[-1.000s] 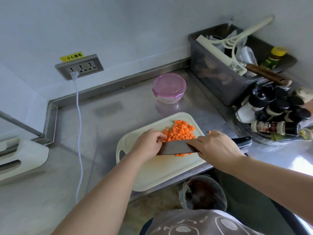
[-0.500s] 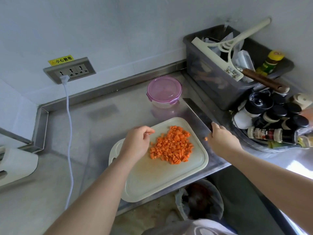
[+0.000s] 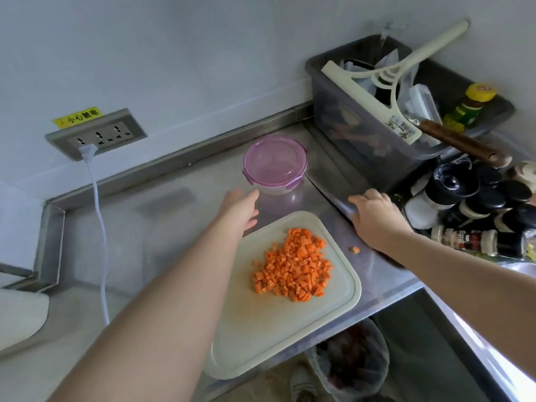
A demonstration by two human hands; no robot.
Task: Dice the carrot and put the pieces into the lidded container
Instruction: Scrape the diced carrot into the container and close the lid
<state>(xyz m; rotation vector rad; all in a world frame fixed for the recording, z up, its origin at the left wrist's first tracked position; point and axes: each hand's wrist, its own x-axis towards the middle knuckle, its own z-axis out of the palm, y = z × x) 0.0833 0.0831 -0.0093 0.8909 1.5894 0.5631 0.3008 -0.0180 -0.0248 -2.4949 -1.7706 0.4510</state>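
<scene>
Diced carrot (image 3: pixel 293 268) heaped on cutting board (image 3: pixel 261 338): light, loose bits, scatter-prone; best scooped from underneath. Lidded container (image 3: pixel 275 163) beyond board, lid on. Left hand (image 3: pixel 239 208) spread, near container; right hand (image 3: pixel 374 219) on knife (image 3: pixel 333 192) right of board, grip unclear.

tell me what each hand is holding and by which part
The left hand holds nothing; it is open near the lidded container. The right hand covers the handle of the knife; whether it grips cannot be told.

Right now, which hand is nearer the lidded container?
Left. The left hand reaches just short of the lidded container, at its near-left; the right hand lies farther off to its right.
</scene>
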